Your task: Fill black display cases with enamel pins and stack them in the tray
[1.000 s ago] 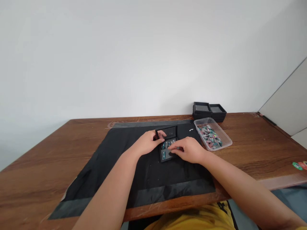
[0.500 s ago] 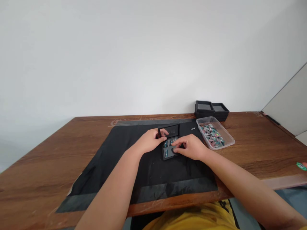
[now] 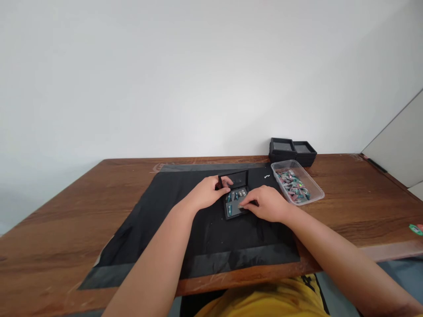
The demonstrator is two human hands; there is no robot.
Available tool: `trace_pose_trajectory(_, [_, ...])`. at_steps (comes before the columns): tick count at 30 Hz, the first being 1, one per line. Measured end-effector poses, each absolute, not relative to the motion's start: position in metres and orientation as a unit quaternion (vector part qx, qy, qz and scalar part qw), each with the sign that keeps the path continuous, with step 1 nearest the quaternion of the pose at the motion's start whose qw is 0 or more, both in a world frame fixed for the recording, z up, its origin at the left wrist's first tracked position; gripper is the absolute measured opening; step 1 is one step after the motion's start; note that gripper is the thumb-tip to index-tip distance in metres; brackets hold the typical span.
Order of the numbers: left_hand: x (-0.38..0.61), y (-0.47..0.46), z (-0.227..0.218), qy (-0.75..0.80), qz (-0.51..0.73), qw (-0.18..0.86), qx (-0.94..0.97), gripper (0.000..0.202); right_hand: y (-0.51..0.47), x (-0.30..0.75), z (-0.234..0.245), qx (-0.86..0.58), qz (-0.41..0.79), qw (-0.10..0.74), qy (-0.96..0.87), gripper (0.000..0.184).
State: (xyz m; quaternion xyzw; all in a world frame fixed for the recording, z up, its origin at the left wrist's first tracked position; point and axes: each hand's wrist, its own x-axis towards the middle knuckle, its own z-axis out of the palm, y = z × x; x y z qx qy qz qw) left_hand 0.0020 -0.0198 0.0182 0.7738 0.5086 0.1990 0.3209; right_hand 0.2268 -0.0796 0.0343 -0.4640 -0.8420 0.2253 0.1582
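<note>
A small black case (image 3: 235, 212) with a clear-windowed lid (image 3: 238, 179) stands open on the black mat. Several glossy teal and silvery press-on nails (image 3: 230, 209) lie on its grey insert, most in a row near the hinge and one at the lower left. My left hand (image 3: 209, 192) grips the case's left side by the lid, thumb inside and fingers behind the clear window. Over the insert's right part, my right hand (image 3: 267, 203) pinches a small press-on nail (image 3: 240, 206) between thumb and forefinger, its tip barely showing.
Right of the mat (image 3: 211, 235) sits a clear plastic tub (image 3: 313, 189) holding many teal and pink press-on nails. Behind it, stacked black cases (image 3: 304, 157) stand against the wall. A white scrap (image 3: 267, 176) lies near the mat's back edge; a green item (image 3: 415, 229) is far right.
My right hand has shifted slightly right, uncovering more of the row of nails and of the insert. My left hand keeps its hold on the case.
</note>
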Motion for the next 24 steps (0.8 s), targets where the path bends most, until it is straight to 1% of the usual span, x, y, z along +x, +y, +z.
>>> trace_pose_trajectory(6, [0.0025, -0.021, 0.0191, 0.511, 0.199, 0.318, 0.773, 0.028, -0.0791, 0.2256, 0.0333, -0.422, 0.218, 0.183, -0.86, 0.009])
trace_pose_trajectory(11, [0.0021, -0.0205, 0.0172, 0.509, 0.199, 0.322, 0.773, 0.029, -0.0785, 0.2282, 0.0335, -0.445, 0.184, 0.164, -0.861, 0.012])
trace_pose_trajectory(14, [0.0018, -0.0196, 0.016, 0.508, 0.202, 0.32, 0.774, 0.028, -0.0786, 0.229, 0.0328, -0.429, 0.185, 0.158, -0.87, 0.011])
trace_pose_trajectory(20, [0.0019, -0.0193, 0.0172, 0.511, 0.195, 0.315, 0.775, 0.029, -0.0779, 0.2289, 0.0311, -0.337, 0.223, 0.195, -0.894, 0.017])
trace_pose_trajectory(24, [0.0022, -0.0196, 0.0175, 0.508, 0.194, 0.311, 0.779, 0.028, -0.0767, 0.2291, 0.0294, -0.324, 0.199, 0.228, -0.896, 0.017])
